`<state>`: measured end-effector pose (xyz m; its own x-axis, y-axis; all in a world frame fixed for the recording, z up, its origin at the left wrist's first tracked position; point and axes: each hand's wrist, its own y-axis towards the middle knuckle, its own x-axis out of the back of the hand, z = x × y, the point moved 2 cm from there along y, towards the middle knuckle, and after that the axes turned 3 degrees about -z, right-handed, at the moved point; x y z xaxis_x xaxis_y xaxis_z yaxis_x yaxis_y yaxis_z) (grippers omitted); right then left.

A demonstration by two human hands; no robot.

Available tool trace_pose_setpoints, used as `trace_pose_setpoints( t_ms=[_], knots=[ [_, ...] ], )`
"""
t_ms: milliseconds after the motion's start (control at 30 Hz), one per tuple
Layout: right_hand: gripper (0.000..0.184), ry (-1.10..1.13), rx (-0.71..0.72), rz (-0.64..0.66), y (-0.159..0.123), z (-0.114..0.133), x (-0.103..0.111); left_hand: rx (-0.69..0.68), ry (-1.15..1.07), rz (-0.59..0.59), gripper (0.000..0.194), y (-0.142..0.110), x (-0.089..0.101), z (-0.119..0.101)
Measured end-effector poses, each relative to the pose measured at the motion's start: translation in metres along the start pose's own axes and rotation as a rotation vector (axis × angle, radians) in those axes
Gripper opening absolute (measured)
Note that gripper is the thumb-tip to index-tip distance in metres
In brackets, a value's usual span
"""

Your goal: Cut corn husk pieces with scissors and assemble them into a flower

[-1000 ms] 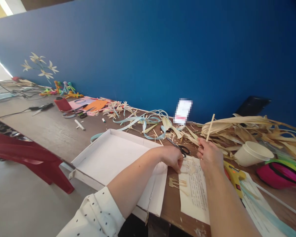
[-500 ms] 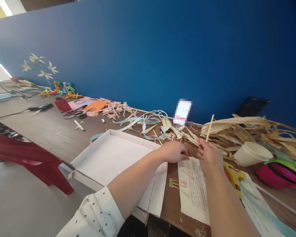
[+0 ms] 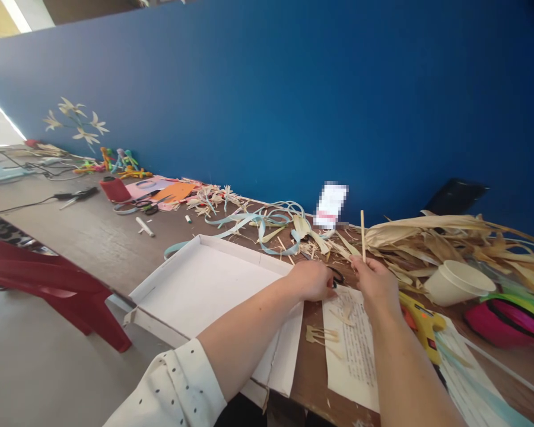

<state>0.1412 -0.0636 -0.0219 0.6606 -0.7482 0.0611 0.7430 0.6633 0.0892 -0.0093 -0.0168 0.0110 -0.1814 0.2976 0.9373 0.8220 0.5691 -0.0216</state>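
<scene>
My right hand (image 3: 376, 284) pinches a thin, pale yellow stick (image 3: 362, 236) that points upward. My left hand (image 3: 310, 280) is closed, its fingers curled at the black handle of a pair of scissors (image 3: 337, 274); the hand covers most of the scissors. Below the hands lies a printed sheet of paper (image 3: 353, 362). Small pale husk pieces (image 3: 323, 335) with thin prongs rest partly on the sheet. Left of it, beneath my left forearm, is a shallow white box lid (image 3: 204, 284).
Dried corn husks (image 3: 427, 228) and a cream cup (image 3: 460, 283) are at right, near a yellow glue gun (image 3: 422, 326) and a pink pouch (image 3: 493, 323). Pale blue ribbon (image 3: 260, 222), a phone (image 3: 331, 204), red thread (image 3: 114, 188) and a red chair (image 3: 57, 284) are also there.
My left hand has shifted slightly left and down, and more of the black scissor handle shows. My right hand has brought the stick a little left and more upright.
</scene>
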Motion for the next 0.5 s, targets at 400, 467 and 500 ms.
trace_pose_setpoints(
  t_ms=[400, 467, 500],
  knots=[
    [0.032, -0.580, 0.175, -0.013, 0.0065, 0.0017, 0.0018, -0.029, -0.014, -0.026, 0.021, 0.0012, -0.0030, 0.0031],
    [0.033, -0.631, 0.198, -0.003, 0.0058, 0.0023, 0.0007, -0.034, -0.015, -0.032, 0.020, 0.0013, -0.0043, 0.0033],
    [0.033, -0.651, 0.210, 0.002, 0.0054, 0.0025, 0.0003, -0.031, -0.015, -0.028, 0.020, 0.0012, -0.0047, 0.0032]
  ],
)
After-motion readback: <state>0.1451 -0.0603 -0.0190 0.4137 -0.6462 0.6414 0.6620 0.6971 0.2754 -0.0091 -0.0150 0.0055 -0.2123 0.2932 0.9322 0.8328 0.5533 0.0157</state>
